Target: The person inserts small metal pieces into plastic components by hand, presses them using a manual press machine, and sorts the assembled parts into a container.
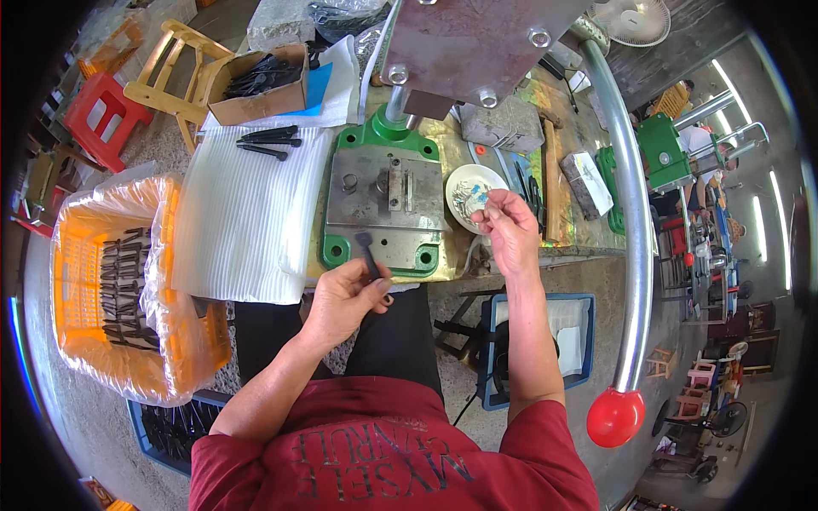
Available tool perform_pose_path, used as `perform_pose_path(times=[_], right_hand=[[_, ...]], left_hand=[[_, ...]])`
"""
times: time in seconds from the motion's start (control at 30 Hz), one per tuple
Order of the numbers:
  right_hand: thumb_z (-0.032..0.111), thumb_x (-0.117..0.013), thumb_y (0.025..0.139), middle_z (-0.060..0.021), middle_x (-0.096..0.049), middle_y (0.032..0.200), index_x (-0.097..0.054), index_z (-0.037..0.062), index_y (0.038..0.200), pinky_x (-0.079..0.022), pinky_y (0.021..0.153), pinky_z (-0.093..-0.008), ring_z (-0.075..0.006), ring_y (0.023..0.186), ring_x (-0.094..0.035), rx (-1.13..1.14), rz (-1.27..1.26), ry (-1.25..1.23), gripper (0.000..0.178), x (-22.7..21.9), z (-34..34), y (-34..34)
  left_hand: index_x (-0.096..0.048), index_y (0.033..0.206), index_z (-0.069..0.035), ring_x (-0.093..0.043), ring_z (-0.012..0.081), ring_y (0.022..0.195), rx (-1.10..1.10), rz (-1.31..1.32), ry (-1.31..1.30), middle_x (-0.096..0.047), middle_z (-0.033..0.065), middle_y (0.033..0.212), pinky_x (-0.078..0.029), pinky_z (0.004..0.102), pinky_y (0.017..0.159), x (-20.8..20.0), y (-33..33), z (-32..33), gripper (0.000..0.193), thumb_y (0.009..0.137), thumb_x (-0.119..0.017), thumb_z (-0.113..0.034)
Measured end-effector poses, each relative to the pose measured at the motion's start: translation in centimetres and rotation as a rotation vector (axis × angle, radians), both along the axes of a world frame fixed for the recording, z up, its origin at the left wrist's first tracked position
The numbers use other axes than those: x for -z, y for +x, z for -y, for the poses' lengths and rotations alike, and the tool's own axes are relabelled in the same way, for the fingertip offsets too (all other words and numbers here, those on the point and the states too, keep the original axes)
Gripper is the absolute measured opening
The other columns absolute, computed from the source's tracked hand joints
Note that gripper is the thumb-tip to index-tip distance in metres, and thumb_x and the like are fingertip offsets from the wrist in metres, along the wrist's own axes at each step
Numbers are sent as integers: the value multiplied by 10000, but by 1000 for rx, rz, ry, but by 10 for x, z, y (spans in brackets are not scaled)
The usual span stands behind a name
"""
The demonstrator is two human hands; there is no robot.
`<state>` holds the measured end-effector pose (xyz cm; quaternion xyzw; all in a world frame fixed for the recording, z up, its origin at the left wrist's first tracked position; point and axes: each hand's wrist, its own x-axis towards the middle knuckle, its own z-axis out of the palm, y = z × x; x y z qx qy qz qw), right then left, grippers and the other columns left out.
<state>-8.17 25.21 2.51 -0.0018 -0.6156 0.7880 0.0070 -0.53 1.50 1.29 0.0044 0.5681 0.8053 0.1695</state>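
Observation:
My left hand is closed round a slim black part with a rounded head, held tilted at the near edge of a green-based hand press. Over a white bowl of small shiny pieces, my right hand is in a pinch. Whatever sits between its fingertips is too small to make out. On the press bed stands a small metal fixture. Several similar black parts lie on a white foam sheet to the left.
A long steel lever with a red ball knob hangs down at my right. An orange basket lined with plastic holds rows of black parts at left. A cardboard box, a stone block and a blue crate are around me.

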Motion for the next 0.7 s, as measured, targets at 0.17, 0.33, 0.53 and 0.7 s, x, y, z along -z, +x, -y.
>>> perform_pose_path(times=[0.17,0.33,0.53,0.7], right_hand=[[-5,-501,763,-3,-516,766,-502,38,957,-387,563,-212,-142,687,-566,-3,27,-202,198,-7,34,36],[-11,-515,759,-19,-532,782,-483,46,987,-399,595,-216,-140,707,-558,31,23,-297,237,-4,64,66],[-29,-526,751,-14,-545,773,-481,29,992,-370,583,-173,-66,676,-506,55,90,-335,252,-4,84,79],[-46,-523,745,-20,-548,760,-480,26,983,-364,582,-173,-61,665,-494,48,118,-357,253,0,90,82]], left_hand=[[-551,849,-25,-451,9,563,-4,-226,-184,-512,-29,685,-362,151,489,-4,-10,-17,83,766,-564,-27],[-589,818,-16,-406,18,530,-101,-445,-338,-487,-31,673,-342,169,466,-23,-15,-27,107,714,-614,-13],[-598,827,-7,-472,61,564,-145,-520,-428,-524,24,711,-385,198,490,-20,-10,-25,138,693,-631,-20],[-589,827,7,-491,89,569,-126,-608,-500,-538,44,734,-396,208,497,-19,-8,-15,149,684,-627,-14]])
